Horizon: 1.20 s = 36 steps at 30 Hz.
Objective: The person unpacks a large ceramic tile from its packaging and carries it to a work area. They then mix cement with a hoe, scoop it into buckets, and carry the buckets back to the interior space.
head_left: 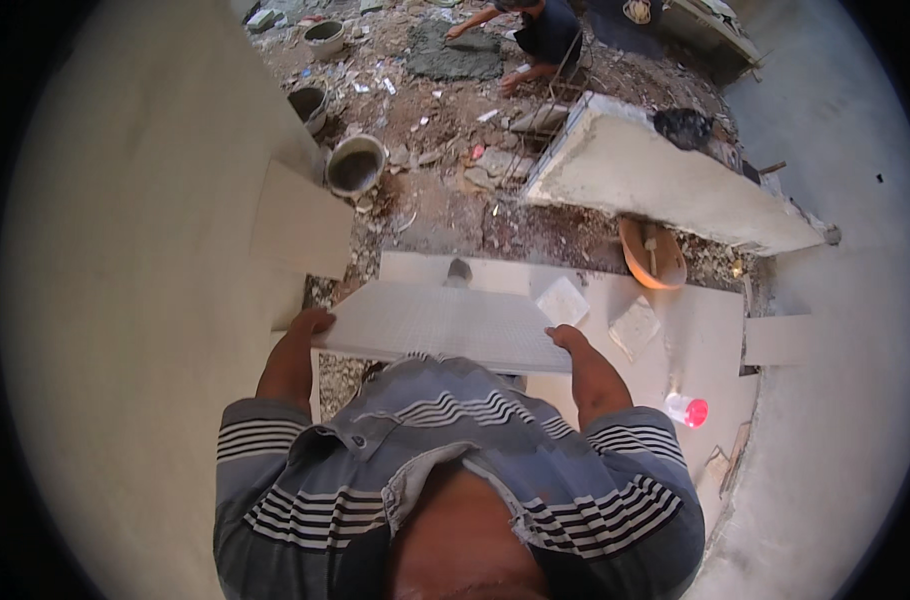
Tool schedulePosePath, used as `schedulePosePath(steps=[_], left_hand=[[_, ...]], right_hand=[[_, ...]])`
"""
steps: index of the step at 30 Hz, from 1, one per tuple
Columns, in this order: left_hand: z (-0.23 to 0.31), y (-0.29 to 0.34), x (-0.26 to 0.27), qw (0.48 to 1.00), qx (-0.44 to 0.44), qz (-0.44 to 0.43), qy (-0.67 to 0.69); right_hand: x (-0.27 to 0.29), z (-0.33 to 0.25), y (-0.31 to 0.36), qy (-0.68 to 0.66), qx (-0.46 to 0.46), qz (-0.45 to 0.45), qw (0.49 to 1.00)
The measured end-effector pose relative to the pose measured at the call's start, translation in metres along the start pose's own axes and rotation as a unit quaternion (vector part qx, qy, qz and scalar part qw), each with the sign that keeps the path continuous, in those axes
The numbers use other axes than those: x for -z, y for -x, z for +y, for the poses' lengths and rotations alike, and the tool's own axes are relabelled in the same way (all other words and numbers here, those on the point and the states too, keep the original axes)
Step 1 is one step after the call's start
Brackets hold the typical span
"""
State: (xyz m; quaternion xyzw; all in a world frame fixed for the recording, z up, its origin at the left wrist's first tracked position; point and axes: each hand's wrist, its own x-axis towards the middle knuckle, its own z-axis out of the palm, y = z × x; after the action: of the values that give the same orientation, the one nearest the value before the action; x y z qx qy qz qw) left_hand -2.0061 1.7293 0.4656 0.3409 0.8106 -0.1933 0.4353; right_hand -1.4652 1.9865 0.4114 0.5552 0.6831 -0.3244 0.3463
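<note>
Two bare hands grip a large pale grey rectangular tile at the middle of the frame, just above the person's striped grey shirt. The left hand curls closed over the tile's left edge and the right hand closes on its right edge; the fingers under it are hidden. The tile is held roughly level, its upper face finely ribbed or dotted, its near edge cut off by the shirt.

Beyond it, beige floor tiles lie at centre right, with a small white square piece on them and a pink-capped clear bottle lower right. An orange shallow pan sits just past them. Farther up, rubble covers the ground, with grey buckets at upper left and a thick concrete slab at upper right. At the top edge another person crouches, partly cut off.
</note>
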Motion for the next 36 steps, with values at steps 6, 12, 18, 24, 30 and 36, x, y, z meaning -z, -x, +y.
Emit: schedulePosePath(steps=[6,12,18,24,30,36], left_hand=[[0.017,-0.021,0.091,0.994,0.074,-0.044,0.069],[0.018,-0.007,0.140,0.970,0.141,-0.090,0.178],[-0.015,-0.033,0.098,0.931,0.178,-0.105,0.300],[-0.018,-0.084,0.073,0.916,0.191,-0.128,0.330],[0.024,-0.103,0.130,0.894,0.197,-0.156,0.372],[0.056,-0.128,0.202,0.894,0.213,-0.161,0.359]], right_hand=[[0.117,-0.060,-0.102,0.039,0.030,-0.034,0.998],[0.226,-0.150,-0.167,0.130,0.107,-0.030,0.985],[0.303,-0.253,-0.216,0.190,0.134,-0.006,0.973],[0.361,-0.358,-0.277,0.234,0.111,-0.035,0.965],[0.412,-0.420,-0.318,0.261,0.114,-0.027,0.958],[0.486,-0.436,-0.333,0.270,0.084,-0.062,0.957]])
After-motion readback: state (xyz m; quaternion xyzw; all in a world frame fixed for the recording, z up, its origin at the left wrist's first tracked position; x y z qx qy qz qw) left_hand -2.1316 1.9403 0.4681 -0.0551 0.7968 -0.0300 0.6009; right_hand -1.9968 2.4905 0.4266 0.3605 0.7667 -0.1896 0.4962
